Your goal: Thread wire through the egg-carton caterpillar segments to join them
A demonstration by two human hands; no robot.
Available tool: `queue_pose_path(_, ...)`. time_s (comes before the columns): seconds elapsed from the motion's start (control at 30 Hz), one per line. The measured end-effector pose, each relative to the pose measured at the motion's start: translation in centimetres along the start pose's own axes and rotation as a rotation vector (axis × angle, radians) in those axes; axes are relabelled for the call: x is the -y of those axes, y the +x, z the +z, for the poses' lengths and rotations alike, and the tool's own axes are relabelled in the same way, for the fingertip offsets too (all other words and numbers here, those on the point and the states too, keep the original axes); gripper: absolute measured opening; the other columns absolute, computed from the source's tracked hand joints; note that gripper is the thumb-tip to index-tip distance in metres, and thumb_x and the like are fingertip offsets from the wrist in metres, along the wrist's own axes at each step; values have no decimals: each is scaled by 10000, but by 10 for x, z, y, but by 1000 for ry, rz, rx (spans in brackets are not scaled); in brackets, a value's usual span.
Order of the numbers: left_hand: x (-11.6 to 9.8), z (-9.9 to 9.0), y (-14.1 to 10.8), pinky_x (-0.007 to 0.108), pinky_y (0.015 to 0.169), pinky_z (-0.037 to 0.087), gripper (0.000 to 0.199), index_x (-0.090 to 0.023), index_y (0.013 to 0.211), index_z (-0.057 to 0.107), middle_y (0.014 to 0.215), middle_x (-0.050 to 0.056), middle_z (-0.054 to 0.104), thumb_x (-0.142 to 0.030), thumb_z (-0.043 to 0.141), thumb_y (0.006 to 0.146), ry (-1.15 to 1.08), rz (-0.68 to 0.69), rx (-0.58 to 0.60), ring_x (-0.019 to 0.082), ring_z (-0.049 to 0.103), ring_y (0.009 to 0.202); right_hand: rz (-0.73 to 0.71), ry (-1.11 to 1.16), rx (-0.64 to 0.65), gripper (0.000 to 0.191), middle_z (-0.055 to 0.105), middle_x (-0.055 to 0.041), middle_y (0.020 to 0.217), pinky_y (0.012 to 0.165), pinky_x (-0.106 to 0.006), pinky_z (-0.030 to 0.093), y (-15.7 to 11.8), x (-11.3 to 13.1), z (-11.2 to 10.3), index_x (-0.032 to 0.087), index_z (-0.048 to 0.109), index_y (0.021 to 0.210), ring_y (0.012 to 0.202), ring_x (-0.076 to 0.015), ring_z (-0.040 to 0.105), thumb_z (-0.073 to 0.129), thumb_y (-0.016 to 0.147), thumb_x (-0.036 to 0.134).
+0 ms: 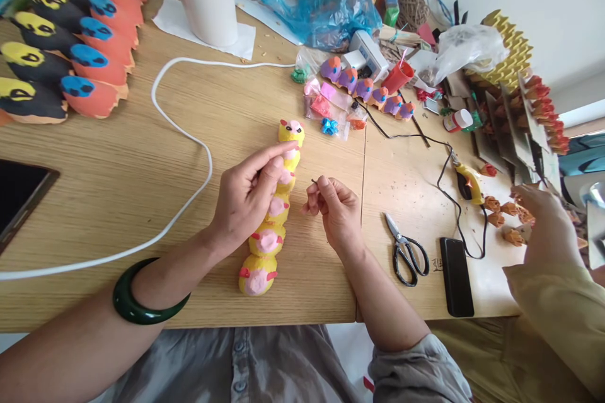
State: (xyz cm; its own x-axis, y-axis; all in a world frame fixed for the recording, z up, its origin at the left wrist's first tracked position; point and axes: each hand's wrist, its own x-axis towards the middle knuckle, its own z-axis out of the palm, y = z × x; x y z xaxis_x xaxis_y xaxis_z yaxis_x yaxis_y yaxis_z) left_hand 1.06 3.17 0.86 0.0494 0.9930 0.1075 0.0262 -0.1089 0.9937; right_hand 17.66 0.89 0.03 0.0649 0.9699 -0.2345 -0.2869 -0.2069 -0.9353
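Note:
A yellow egg-carton strip (269,240) with pink patches and small red pieces lies lengthwise on the table. The bump at its far end bears black eye-like marks. My left hand (248,192) rests over the strip's middle, index finger stretched toward the far end and thumb near it; nothing shows in this hand. To the right of the strip, my right hand (334,204) pinches a tiny dark piece (314,182) between thumb and fingertips, apart from the strip.
Scissors (405,250) and a phone (456,277) lie at right, beside another person's hand (539,201). A white cable (208,157) curves left of the strip. Painted carton strips (94,69), a white bottle (208,0) and clay packets (326,101) stand farther back.

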Motion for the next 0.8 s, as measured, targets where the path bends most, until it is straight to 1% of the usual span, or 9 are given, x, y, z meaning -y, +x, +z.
queue_pose_path(0.1,2,1,1,251,433,369,347,-347,1290,776,618,-29,440,-536,631,1037,-125,-28,-1,116,480,550,-11,10,-17,370,573,55,626,584,-274,582,1,1,0,232,726,748,519,-86,424,841,810,578)
queue_pose_path(0.17,1,1,2,243,418,373,333,-347,1250,787,615,-31,418,-551,647,1026,-125,-32,0,106,441,528,-2,5,-14,390,520,65,579,575,-275,579,1,1,0,232,716,720,507,-88,392,823,825,592)
queue_pose_path(0.27,-4,1,2,242,406,399,304,-316,1162,811,644,-25,533,-534,654,1020,-71,-51,-1,78,392,472,-11,10,-35,383,532,63,600,586,-278,585,1,2,1,234,712,719,513,-86,375,841,810,583)
queue_pose_path(0.37,-7,1,2,233,409,413,251,-283,1083,830,724,-7,646,-463,671,1009,-50,-57,11,71,406,469,-3,28,-28,403,493,72,567,567,-271,571,1,2,1,232,708,694,497,-83,347,828,820,595)
queue_pose_path(0.43,-7,0,2,230,408,406,222,-273,1057,837,666,-21,620,-426,689,993,-36,-50,28,78,403,463,9,29,-11,429,454,77,534,552,-267,557,1,1,0,230,712,680,485,-84,335,799,841,618)
queue_pose_path(0.53,-6,1,2,239,426,407,179,-283,1049,842,575,-46,550,-386,724,963,15,-12,82,100,440,465,19,15,-16,424,498,65,559,561,-279,562,1,1,0,233,721,701,497,-92,385,811,823,628)
queue_pose_path(0.63,-4,1,1,252,455,407,159,-296,1056,849,552,-58,528,-328,756,931,86,52,132,109,448,476,9,6,-8,434,514,60,570,584,-290,572,0,2,1,234,707,695,509,-98,435,817,815,636)
queue_pose_path(0.73,-2,2,0,258,472,411,171,-283,1063,854,569,-55,578,-315,778,914,140,93,145,108,433,482,-1,-5,16,457,516,57,578,599,-288,571,-1,2,2,230,682,667,524,-100,466,819,813,641)
queue_pose_path(0.8,0,2,0,261,502,439,147,-261,1027,853,607,-38,651,-324,775,920,171,116,151,116,491,511,0,-14,30,459,525,56,589,594,-278,558,-1,2,2,225,678,666,526,-95,470,821,816,635)
